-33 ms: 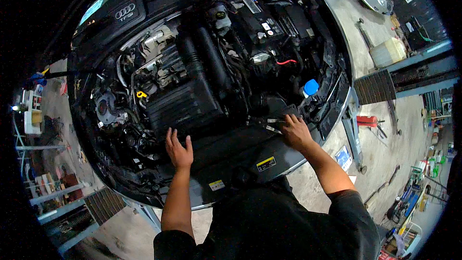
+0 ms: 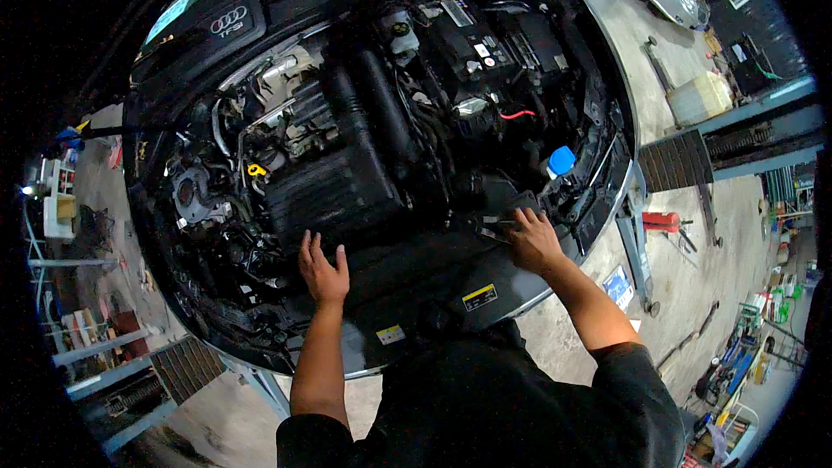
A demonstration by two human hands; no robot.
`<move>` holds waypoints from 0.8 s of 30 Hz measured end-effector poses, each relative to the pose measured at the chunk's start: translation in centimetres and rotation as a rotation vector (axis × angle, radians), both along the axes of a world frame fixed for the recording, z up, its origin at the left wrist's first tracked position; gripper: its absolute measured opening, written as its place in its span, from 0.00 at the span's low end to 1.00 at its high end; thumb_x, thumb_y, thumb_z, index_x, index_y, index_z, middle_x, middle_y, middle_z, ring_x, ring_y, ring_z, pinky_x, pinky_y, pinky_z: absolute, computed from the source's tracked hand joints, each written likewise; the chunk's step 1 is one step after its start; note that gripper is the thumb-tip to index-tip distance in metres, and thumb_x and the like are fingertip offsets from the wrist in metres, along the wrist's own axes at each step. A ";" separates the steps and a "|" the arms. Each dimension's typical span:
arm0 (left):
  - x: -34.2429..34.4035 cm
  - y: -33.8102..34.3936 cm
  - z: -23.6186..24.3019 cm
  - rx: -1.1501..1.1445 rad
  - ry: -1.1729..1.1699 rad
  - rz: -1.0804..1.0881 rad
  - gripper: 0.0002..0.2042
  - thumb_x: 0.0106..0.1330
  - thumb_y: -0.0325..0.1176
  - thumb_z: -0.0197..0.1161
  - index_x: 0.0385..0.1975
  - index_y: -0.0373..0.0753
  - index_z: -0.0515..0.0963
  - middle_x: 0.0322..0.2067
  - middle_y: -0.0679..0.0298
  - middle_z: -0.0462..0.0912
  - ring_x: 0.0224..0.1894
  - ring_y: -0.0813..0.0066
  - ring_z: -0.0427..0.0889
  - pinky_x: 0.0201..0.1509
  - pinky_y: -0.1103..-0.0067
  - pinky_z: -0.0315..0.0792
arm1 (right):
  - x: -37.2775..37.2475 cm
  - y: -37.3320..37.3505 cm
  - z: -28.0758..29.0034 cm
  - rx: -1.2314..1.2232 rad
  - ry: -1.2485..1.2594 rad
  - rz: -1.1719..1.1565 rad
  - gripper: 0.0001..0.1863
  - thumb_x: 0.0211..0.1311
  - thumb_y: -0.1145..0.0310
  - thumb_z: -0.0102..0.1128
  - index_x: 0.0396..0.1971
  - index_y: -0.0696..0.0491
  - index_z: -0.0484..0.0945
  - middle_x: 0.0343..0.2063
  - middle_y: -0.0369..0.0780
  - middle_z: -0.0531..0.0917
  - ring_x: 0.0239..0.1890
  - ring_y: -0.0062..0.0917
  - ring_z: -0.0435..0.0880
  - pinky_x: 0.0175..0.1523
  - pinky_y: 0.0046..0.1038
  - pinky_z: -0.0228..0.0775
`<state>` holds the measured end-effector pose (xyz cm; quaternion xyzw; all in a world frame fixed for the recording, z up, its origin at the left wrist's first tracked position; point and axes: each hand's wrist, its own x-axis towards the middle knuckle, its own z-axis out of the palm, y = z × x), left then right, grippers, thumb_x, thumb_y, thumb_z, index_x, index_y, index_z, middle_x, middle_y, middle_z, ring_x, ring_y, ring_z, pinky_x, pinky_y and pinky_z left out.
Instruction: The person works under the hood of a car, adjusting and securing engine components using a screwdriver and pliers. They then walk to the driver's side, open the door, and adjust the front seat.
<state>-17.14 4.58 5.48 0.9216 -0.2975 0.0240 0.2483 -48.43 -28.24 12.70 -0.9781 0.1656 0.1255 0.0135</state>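
My left hand point(image 2: 324, 270) rests at the front edge of the ribbed black engine cover point(image 2: 325, 195), fingers spread and holding nothing. My right hand point(image 2: 534, 241) is farther right, at a black plastic duct piece point(image 2: 511, 195) behind the front panel. Its fingers are bent down and closed, but what they grip is hidden. Pale narrow strips point(image 2: 494, 224) show just left of those fingers; their kind is unclear. A yellow dipstick handle point(image 2: 256, 171) stands left of the cover, and a blue cap point(image 2: 562, 160) sits beyond my right hand.
The black front panel point(image 2: 399, 282) with yellow labels lies between my arms. The battery point(image 2: 468, 52) is at the far right of the bay. Lift posts and ramps point(image 2: 674, 160) flank the car. A red cylinder point(image 2: 661, 222) lies on the floor to the right.
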 end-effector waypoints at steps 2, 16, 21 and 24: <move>0.2 0.4 -0.5 -0.021 -0.042 -0.017 0.26 0.69 0.43 0.64 0.62 0.34 0.72 0.69 0.51 0.65 0.69 0.47 0.65 0.72 0.56 0.59 | 0.8 0.1 1.4 0.030 0.024 -0.037 0.20 0.52 0.57 0.66 0.45 0.46 0.85 0.59 0.47 0.74 0.59 0.41 0.74 0.58 0.38 0.72; 4.8 -13.8 1.7 -0.505 0.628 -0.124 0.19 0.71 0.37 0.65 0.56 0.36 0.76 0.51 0.55 0.79 0.49 0.64 0.83 0.55 0.70 0.75 | 13.9 -1.9 -0.3 1.375 -0.307 -0.739 0.18 0.60 0.60 0.71 0.42 0.59 0.81 0.35 0.41 0.85 0.36 0.29 0.84 0.43 0.34 0.77; 3.4 -21.9 3.0 -0.710 1.375 -0.041 0.14 0.75 0.38 0.61 0.53 0.36 0.79 0.44 0.66 0.84 0.44 0.77 0.81 0.50 0.78 0.74 | 21.9 -4.7 1.5 1.496 -0.176 -0.831 0.19 0.64 0.63 0.67 0.50 0.59 0.79 0.39 0.41 0.85 0.40 0.26 0.85 0.48 0.30 0.79; 1.9 -24.8 3.8 -0.850 1.326 -0.056 0.11 0.75 0.35 0.59 0.51 0.38 0.79 0.43 0.67 0.83 0.43 0.76 0.81 0.47 0.77 0.74 | 23.2 -7.5 0.1 1.617 -0.138 -0.812 0.20 0.66 0.66 0.64 0.52 0.62 0.78 0.45 0.44 0.86 0.48 0.30 0.87 0.56 0.31 0.80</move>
